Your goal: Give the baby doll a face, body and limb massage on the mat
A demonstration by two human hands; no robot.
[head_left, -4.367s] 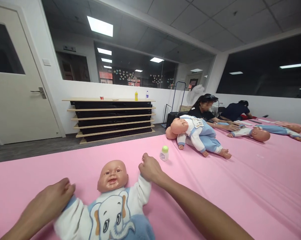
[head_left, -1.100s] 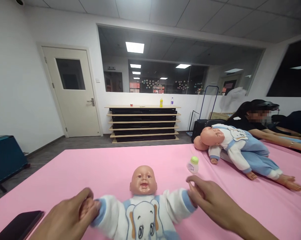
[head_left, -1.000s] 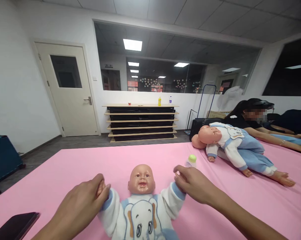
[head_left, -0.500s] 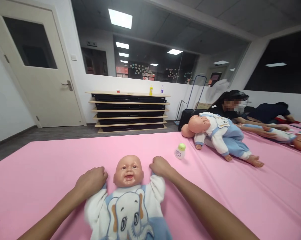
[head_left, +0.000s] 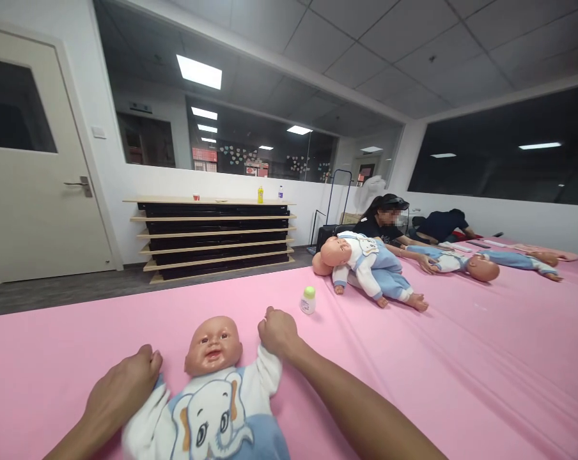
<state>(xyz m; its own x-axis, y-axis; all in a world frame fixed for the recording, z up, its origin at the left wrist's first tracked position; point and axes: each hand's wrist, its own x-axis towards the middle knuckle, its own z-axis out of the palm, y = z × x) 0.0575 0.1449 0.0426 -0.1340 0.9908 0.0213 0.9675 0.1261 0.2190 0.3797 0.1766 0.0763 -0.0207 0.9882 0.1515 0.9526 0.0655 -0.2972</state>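
Observation:
A baby doll (head_left: 217, 402) in a white and blue suit with an elephant on its front lies face up before me, its lower body cut off by the frame's bottom edge. My left hand (head_left: 126, 383) is closed around the end of one doll arm, out beside the head. On the other side, my right hand (head_left: 279, 331) grips the end of the other arm, raised to about head height. Both doll hands are hidden inside my fingers. Just past my right hand stands a small white bottle with a green cap (head_left: 308, 300).
Two more dolls (head_left: 370, 268) lie piled at the pink table's (head_left: 413, 383) far edge. Behind them a person (head_left: 380, 220) handles another doll (head_left: 452, 262); a second person (head_left: 437, 225) leans over farther right. Stacked boards (head_left: 217, 239) stand along the wall.
The view has turned right and tilted up, so the scene sits farther left. My left hand appears lower and farther out from the doll's head. Both hands keep hold of the doll's arms.

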